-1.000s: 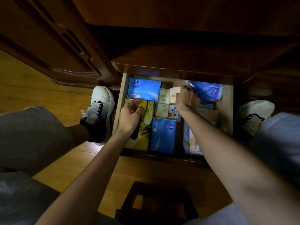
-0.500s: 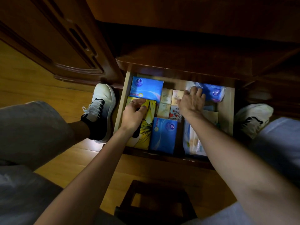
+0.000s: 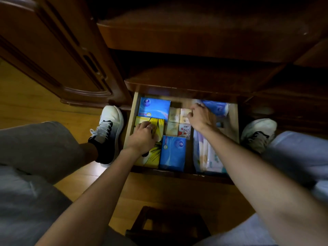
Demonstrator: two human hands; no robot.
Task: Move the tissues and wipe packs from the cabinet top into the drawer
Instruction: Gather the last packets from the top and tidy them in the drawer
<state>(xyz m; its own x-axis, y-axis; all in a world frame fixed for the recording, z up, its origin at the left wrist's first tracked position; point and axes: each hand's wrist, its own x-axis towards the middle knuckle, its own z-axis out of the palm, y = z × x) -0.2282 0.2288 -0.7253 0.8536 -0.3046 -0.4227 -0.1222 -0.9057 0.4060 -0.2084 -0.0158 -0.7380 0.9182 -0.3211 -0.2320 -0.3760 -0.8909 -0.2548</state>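
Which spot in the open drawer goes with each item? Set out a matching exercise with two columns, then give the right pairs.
Items:
1. yellow pack
2. left hand
3. right hand
4. white wipe pack

Places:
A. right side of the drawer, near the front
B. resting on the yellow pack
C. at the back, by the small packs
D. along the left wall

Pairs: 1-D, 2-B, 3-C, 4-A
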